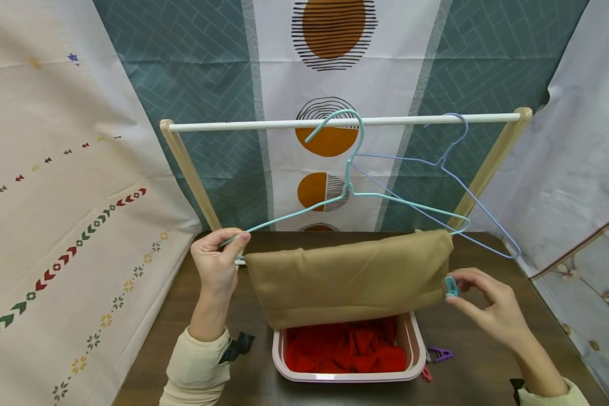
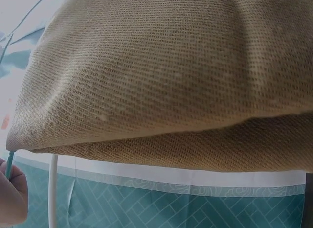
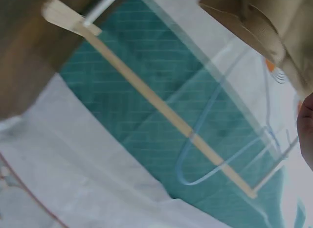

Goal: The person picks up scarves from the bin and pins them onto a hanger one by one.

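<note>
In the head view, a tan cloth [image 1: 350, 282] hangs folded over the lower bar of a mint-green hanger [image 1: 294, 214]. My left hand [image 1: 215, 256] pinches the hanger's left corner between thumb and fingers. A small teal clothespin [image 1: 451, 286] is between the thumb and fingertips of my right hand [image 1: 497, 307], right at the cloth's right edge. The hanger's hook overlaps the white rod in this view. Large folds of the tan cloth [image 2: 146, 66] fill the left wrist view, hiding most of the hanger. Only part of the right hand [image 3: 306, 132] shows in the right wrist view.
A rack with a white rod [image 1: 223, 125] and wooden legs spans the back; a blue hanger [image 1: 457, 169] hangs on its right. Below the cloth, a pale pink basket [image 1: 345, 378] holds red fabric [image 1: 350, 352]. Beside it lie a purple clothespin [image 1: 441, 354] and a red one [image 1: 427, 373].
</note>
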Demonstrator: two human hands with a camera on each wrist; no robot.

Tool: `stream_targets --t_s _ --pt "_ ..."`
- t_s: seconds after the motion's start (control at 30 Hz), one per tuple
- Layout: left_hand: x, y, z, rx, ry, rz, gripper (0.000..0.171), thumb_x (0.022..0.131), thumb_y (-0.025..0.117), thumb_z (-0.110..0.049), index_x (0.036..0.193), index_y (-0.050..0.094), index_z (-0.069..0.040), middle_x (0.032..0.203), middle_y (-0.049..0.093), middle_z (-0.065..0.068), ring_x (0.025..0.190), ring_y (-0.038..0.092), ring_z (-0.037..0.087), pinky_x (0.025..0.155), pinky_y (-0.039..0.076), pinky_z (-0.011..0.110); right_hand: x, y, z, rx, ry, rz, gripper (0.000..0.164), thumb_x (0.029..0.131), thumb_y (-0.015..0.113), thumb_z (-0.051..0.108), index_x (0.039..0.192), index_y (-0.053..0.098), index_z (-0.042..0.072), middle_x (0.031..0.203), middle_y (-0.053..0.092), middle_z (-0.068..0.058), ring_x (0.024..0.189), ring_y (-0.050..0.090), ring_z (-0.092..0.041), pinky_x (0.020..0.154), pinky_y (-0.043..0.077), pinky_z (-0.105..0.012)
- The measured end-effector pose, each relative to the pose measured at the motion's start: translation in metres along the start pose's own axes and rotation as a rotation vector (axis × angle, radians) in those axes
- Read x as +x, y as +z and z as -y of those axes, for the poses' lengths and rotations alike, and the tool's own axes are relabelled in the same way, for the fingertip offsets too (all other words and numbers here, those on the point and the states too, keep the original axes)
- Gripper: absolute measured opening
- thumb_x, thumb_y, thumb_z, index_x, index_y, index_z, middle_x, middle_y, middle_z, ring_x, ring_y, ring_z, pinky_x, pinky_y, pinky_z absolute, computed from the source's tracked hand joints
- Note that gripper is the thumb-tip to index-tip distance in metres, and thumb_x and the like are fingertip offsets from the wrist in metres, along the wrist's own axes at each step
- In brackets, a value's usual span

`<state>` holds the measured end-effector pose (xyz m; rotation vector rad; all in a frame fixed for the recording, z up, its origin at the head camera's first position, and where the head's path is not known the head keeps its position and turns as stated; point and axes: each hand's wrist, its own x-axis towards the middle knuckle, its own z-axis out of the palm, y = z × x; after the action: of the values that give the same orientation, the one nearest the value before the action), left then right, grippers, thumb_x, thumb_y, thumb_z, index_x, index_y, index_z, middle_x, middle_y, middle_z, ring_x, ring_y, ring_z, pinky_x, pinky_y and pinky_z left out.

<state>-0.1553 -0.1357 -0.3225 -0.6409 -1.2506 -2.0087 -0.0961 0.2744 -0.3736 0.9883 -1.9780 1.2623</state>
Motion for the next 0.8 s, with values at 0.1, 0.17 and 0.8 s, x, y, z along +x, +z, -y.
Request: stream_targets --t_s 0.1,0.17,0.8 --pt "-0.001 -0.001 0.0 0.01 -0.007 0.001 0.012 0.07 0.073 0.007 0.067 0.07 -0.004 0.057 0.059 -0.001 0.047 0.039 0.006 0.045 0.032 0.015 0.016 0.003 0.012 0.01 -0.027 0.004 0.034 0.078 0.071 0.01 0.091 0.057 -0.018 0.08 0.059 -0.01 0.074 0.052 -0.011 0.069 0.043 -0.015" --pt "-0.002 -0.001 0.001 0.018 -0.015 0.003 0.013 0.07 0.073 0.007 0.067 0.07 -0.005 0.058 0.06 -0.001 0.049 0.041 0.005 0.046 0.033 0.015 0.023 0.004 0.016 0.016 -0.043 0.008 0.037 0.079 0.07 0.012 0.095 0.057 -0.019 0.081 0.058 -0.009 0.075 0.052 -0.011 0.07 0.043 -0.014" --pt "-0.006 0.006 0.004 0.035 -0.046 0.03 0.02 0.07 0.071 0.011 0.068 0.071 -0.009 0.059 0.061 -0.004 0.052 0.047 0.003 0.05 0.04 0.015 0.081 0.042 0.036 0.051 -0.208 0.036 0.038 0.085 0.064 0.023 0.094 0.061 -0.014 0.089 0.062 -0.013 0.075 0.052 -0.014 0.072 0.041 -0.019"
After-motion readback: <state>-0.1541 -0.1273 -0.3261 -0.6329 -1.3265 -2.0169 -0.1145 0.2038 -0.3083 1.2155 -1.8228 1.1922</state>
